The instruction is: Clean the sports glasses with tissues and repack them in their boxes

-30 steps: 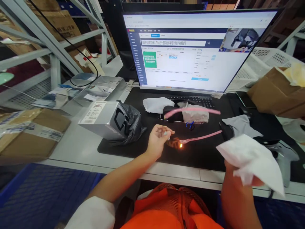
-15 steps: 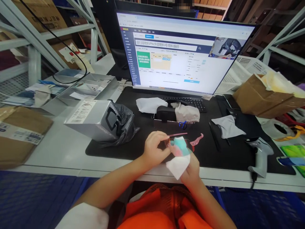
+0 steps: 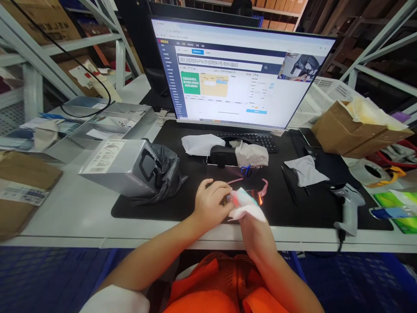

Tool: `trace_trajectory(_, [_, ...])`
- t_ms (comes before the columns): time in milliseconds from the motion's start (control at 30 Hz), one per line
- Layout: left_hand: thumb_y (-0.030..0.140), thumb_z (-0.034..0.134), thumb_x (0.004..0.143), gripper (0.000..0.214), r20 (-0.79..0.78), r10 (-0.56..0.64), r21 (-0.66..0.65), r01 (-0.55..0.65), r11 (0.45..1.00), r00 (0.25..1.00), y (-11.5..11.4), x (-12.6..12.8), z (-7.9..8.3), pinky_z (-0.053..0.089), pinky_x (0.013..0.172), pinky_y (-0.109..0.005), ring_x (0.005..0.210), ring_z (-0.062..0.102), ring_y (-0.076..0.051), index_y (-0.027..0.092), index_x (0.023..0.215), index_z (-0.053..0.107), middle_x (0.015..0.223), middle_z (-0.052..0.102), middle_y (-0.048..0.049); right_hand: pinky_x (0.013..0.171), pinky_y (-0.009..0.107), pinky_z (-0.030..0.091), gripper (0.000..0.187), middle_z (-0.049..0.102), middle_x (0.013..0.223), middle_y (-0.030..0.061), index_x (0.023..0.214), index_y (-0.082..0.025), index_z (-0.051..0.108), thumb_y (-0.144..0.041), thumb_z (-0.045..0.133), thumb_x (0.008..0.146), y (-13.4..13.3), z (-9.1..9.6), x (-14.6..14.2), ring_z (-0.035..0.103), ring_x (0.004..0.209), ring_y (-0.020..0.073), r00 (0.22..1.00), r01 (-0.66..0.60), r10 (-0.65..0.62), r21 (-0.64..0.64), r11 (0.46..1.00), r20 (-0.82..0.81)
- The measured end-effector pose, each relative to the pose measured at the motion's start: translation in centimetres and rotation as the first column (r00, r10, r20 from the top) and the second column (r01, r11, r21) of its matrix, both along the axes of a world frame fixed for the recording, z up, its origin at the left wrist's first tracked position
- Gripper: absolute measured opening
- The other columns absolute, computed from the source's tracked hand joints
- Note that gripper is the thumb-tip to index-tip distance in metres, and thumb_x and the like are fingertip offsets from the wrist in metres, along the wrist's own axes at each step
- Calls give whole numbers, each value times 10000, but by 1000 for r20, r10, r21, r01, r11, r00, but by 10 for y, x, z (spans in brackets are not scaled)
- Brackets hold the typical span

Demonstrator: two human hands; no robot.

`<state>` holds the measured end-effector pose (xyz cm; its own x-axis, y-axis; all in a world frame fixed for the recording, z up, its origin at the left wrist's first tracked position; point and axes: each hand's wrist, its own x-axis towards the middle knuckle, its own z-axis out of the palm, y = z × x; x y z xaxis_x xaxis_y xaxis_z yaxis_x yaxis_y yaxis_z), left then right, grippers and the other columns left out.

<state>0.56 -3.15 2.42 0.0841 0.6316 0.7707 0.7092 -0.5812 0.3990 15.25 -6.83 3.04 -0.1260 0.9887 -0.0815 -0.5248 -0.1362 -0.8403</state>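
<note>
Pink-framed sunglasses [image 3: 264,188] with shiny reflective lenses are between my hands, temples pointing away from me. My left hand [image 3: 213,203] pinches them at the left end, fingers bent. With my right hand [image 3: 256,229] I hold a white cloth [image 3: 249,211] against the lenses; it covers most of the lens area and hides my right fingertips. Just beyond lie a blue looped tie [image 3: 246,171], a black glasses case [image 3: 223,155] and a pale cloth pouch [image 3: 251,154]. A white pouch [image 3: 202,144] is beside the case.
A silver box [image 3: 114,167] with a black plastic bag [image 3: 169,174] stands at left. To the right are a grey cloth [image 3: 306,168], a black pen [image 3: 289,184] and a barcode scanner [image 3: 348,208]. Behind are a keyboard [image 3: 269,142] and a monitor [image 3: 234,104]; an open carton [image 3: 352,130] sits far right.
My right hand has turned and moved up a little, bringing the cloth from hanging below the sunglasses to bunched over the lenses. The sunglasses have tilted, and the whole view has shifted slightly.
</note>
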Motion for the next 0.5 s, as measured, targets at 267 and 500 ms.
trace_trajectory(267, [112,674,777,206,12,-58,3,58,998,998,2,-4,-4,504,923,-421,789,727,-170,222,943,621,894,767,-24,1148,556,402,268,754,1142,58,995,-256,764,-421,786,784,3,8,32,659,1162,295,978,9,-51,-203,979,-201])
trace_trajectory(500, [165,727,766,221,437,-95,-105,156,982,895,14,-17,-23,521,1046,-470,952,716,-210,215,975,675,959,750,-41,898,483,582,325,773,1001,82,1043,-272,733,-497,566,878,11,-7,130,716,1019,295,807,497,-512,131,858,294])
